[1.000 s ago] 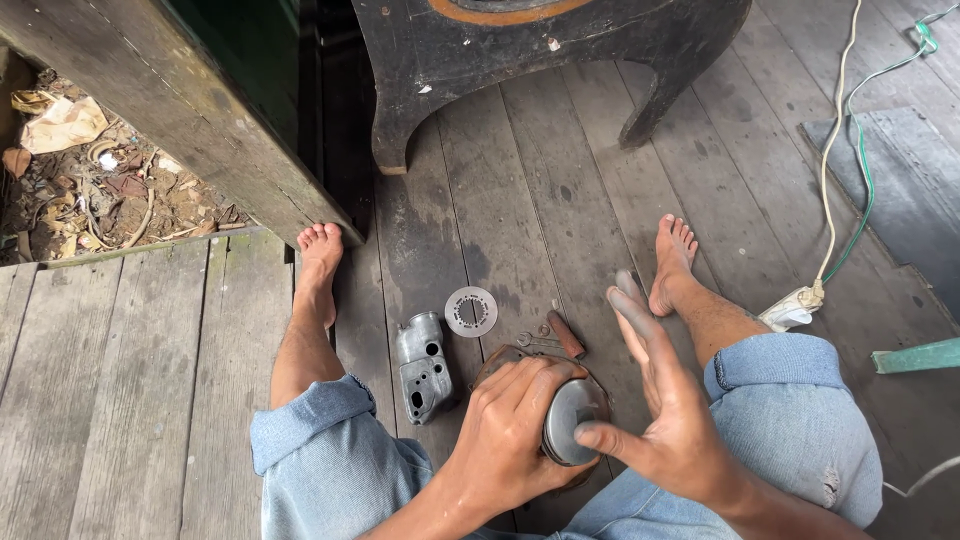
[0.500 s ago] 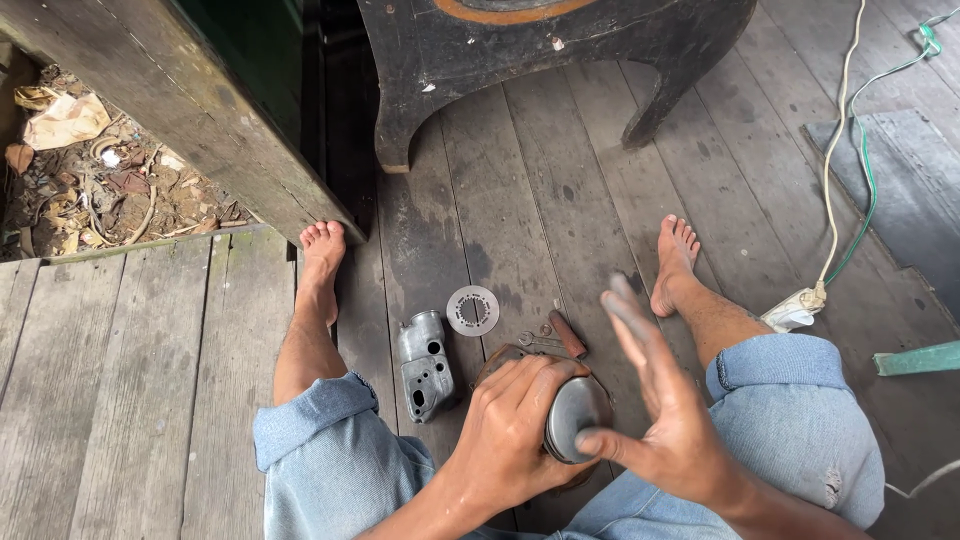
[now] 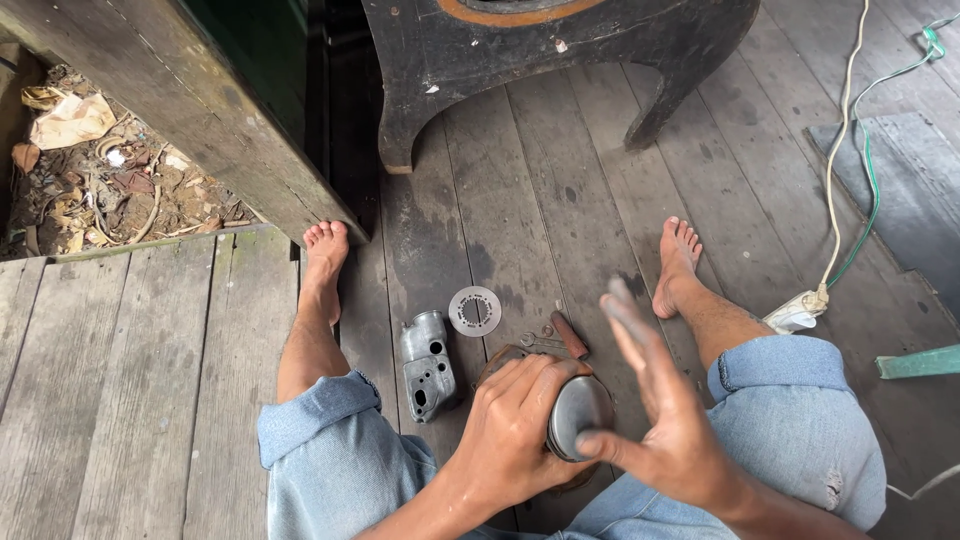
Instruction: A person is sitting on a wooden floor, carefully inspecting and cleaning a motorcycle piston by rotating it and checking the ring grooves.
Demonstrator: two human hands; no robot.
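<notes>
My left hand [image 3: 515, 425] fingers wrap around a round metal part [image 3: 578, 412], held above the floor boards between my knees. My right hand [image 3: 665, 420] is open, thumb touching its rim. It looks heavy, stiff, perhaps greasy; the rim seems the best hold.

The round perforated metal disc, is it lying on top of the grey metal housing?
No, the disc lies flat on the floorboards, apart from the housing.

On the plank floor [image 3: 560, 200], a metal housing [image 3: 427, 363] lies at nine o'clock from the round part [image 3: 578, 415]; a perforated disc [image 3: 474, 310] at eleven.
</notes>
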